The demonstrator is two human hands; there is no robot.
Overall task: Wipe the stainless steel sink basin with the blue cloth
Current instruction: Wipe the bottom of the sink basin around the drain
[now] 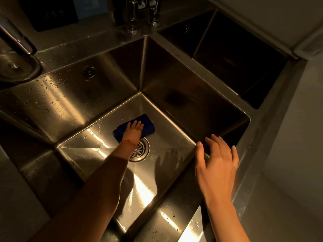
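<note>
The stainless steel sink basin point(174, 151) fills the middle of the view, deep and square, with water drops on its walls. A folded blue cloth point(147, 125) lies flat on the basin floor just beyond the round drain point(140, 151). My left hand point(133, 131) reaches down into the basin and presses flat on the cloth, fingers stretched forward; a thin red band circles the wrist. My right hand point(217, 163) hovers over the basin's right rim, fingers spread, holding nothing.
A second, darker basin point(236, 55) lies at the back right. Tap fittings point(132, 16) stand behind the main basin. A metal pot or bowl point(15, 67) sits on the ledge at the left. An overflow grille point(89, 72) is in the left wall.
</note>
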